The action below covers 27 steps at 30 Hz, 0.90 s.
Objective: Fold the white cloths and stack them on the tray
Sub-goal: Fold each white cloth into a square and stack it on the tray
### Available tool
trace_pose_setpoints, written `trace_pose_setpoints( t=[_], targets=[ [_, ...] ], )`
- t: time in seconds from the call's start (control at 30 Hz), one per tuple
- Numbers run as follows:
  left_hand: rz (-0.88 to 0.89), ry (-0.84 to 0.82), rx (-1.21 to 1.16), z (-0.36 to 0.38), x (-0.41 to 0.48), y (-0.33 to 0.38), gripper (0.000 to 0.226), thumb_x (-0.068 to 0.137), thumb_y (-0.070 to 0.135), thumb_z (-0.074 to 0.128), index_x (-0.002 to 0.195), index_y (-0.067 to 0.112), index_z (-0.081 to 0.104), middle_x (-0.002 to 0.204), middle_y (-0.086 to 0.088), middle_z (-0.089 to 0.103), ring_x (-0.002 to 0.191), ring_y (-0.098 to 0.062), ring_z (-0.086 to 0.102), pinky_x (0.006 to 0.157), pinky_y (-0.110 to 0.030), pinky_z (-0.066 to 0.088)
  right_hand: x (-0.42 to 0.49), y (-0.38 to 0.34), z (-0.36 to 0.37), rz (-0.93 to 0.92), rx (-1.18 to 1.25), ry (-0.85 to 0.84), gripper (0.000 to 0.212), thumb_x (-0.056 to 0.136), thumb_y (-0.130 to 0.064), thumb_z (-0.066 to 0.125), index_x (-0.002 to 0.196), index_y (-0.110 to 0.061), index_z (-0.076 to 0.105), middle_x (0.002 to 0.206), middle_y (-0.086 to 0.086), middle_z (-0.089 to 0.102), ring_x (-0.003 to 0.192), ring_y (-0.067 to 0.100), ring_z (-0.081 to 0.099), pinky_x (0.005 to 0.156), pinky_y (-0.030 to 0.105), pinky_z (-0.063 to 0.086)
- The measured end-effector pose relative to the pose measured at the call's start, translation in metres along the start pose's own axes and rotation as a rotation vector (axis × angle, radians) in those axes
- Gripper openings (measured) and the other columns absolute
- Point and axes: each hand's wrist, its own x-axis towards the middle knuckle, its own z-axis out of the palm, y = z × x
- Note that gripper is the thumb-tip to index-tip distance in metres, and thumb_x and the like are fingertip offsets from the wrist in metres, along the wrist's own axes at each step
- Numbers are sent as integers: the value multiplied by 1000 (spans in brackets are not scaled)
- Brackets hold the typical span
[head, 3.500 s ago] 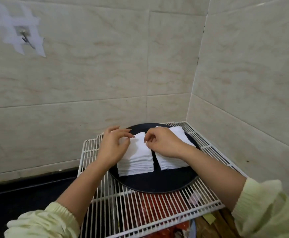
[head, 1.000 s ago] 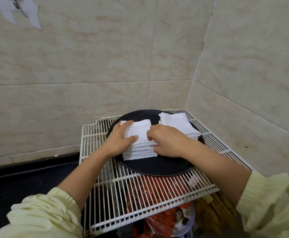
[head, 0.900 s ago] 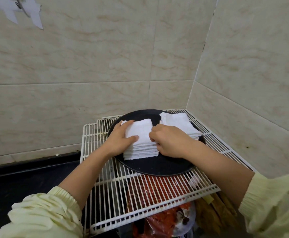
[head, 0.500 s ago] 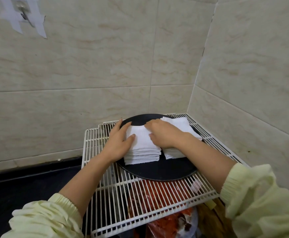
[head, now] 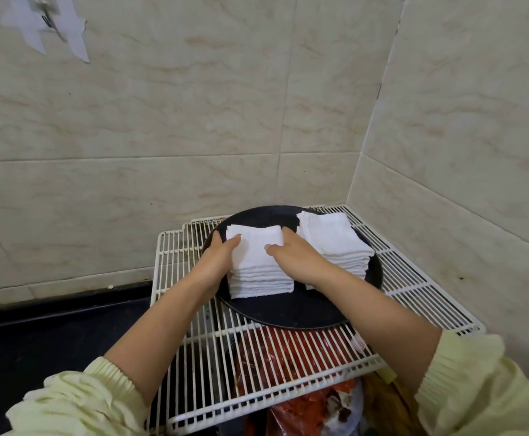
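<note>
White cloths, folded into squares, sit in two stacks on a round black tray (head: 291, 313): a left stack (head: 258, 265) and a right stack (head: 335, 243), just beside each other with a narrow gap between. The tray rests on a white wire rack (head: 288, 379) pushed into the corner of two tiled walls (head: 162, 136). Left hand (head: 217, 258) cups the left side of the left stack, thumb laid on the top cloth, fingers hidden behind the pile. Right hand (head: 294, 256) presses the stack's right side, thumb on top and fingers spread down into the gap, so it covers part of the right stack's near-left edge; both hands hold the left stack between them. Pale yellow sleeves (head: 77, 401) are pushed up the forearms. Through the rack bars a red plastic bag (head: 288, 366) shows below, partly screened by the wires. A dark surface (head: 36, 338) lies to the left of the rack. High on the wall, white tape strips (head: 36, 29) hold a small hook, blurred.
</note>
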Motion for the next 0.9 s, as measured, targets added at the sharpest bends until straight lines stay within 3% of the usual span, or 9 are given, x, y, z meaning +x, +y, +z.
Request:
trace_pose_setpoints(
  t=[0.07,0.13,0.2,0.33,0.43,0.57,0.7,0.8,0.9],
  targets=[
    [-79,35,-115,4,2,-1,57,100,34,45,151,19,23,141,6,44,127,-23,48,102,-33,39,-3,3,9,86,119,20,41,99,-27,43,136,-8,41,139,6,48,117,22,48,86,29,34],
    [-129,57,-147,7,4,-1,59,99,38,45,150,14,28,144,-2,46,126,-25,50,105,-37,40,-3,6,15,138,194,43,52,100,-32,41,146,-8,30,149,6,38,133,25,39,93,29,31],
    [-156,81,-144,8,6,-2,60,98,43,45,149,15,32,144,-7,48,125,-27,52,109,-44,39,-3,9,18,149,246,55,53,101,-34,39,147,-10,30,150,5,37,136,24,36,97,31,30],
    [-175,115,-184,9,6,-3,57,98,48,41,143,14,42,135,-8,56,118,-28,57,106,-47,42,-6,14,24,133,369,72,45,102,-32,36,143,-14,37,134,-1,46,112,13,40,90,29,30],
    [-166,105,-220,12,2,-3,49,100,48,38,131,12,52,123,-8,62,112,-28,59,104,-45,44,-5,19,31,141,465,108,47,102,-37,34,145,-19,37,146,0,42,127,16,40,97,30,30],
    [-157,95,-236,14,-2,-3,50,100,46,39,132,11,52,126,-11,61,115,-29,59,106,-46,42,-5,16,36,195,655,130,56,101,-41,37,152,-22,24,157,-4,27,144,18,26,114,36,22],
    [-152,100,-197,11,-3,1,53,97,48,42,134,12,51,129,-10,60,117,-29,58,106,-46,42,-6,10,27,178,562,106,57,101,-40,36,152,-18,24,158,-1,26,144,20,25,113,37,23],
    [-88,143,-77,10,2,13,71,89,56,44,149,20,32,152,-5,38,135,-29,42,112,-46,33,-4,4,14,110,433,93,59,100,-35,40,152,-12,22,158,1,26,144,21,25,106,32,26],
    [134,254,89,15,1,37,60,102,39,35,154,18,14,161,0,14,147,-21,17,118,-38,17,-4,-3,-10,16,412,109,57,98,-26,46,150,-10,29,155,2,32,143,19,29,108,29,26]
  ],
)
